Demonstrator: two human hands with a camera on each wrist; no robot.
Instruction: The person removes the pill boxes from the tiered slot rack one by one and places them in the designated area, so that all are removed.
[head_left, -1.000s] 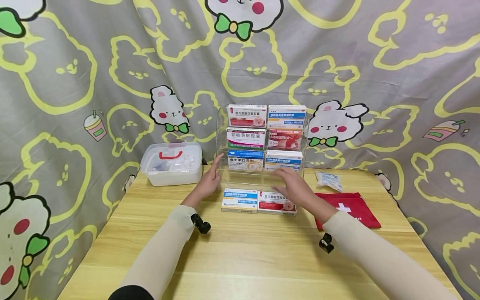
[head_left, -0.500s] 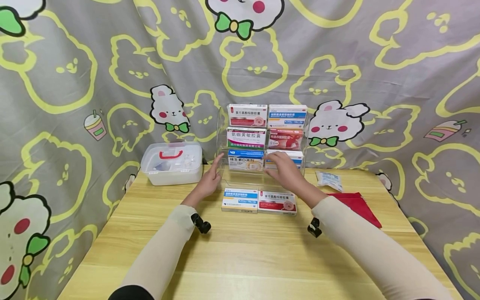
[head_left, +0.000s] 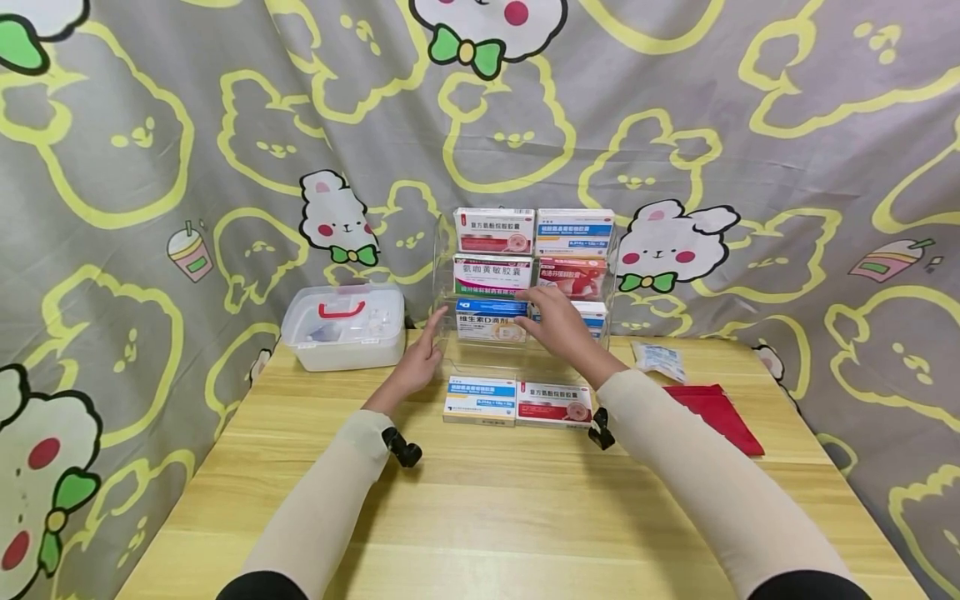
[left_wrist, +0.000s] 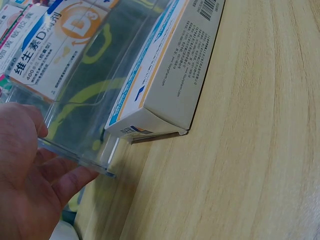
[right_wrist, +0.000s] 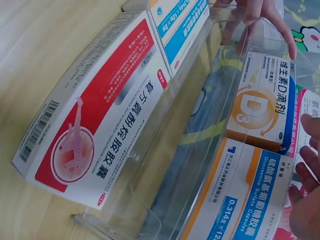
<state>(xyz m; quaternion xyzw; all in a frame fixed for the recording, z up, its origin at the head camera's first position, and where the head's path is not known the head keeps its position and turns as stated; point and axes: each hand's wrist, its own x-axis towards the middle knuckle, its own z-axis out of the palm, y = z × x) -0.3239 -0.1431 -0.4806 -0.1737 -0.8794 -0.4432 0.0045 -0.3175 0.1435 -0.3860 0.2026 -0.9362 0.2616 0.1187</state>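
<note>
1. Clear rack [head_left: 487,358]: one side edge is held between thumb and fingers by the left hand [head_left: 416,364].
2. Right hand [head_left: 561,332]: thumb and fingers are parted, nothing gripped; placed at the right end of the vitamin D box [head_left: 483,328]. Contact can't be confirmed.
3. Vitamin D box is seated in the rack's lowest filled row, left side.
4. Glucosamine box [right_wrist: 240,195] is seated just beside it, partly covered by right hand in head view.
5. Blue-and-white box [head_left: 480,402] and red-and-white box [head_left: 553,404] are set side by side before the rack.
</note>
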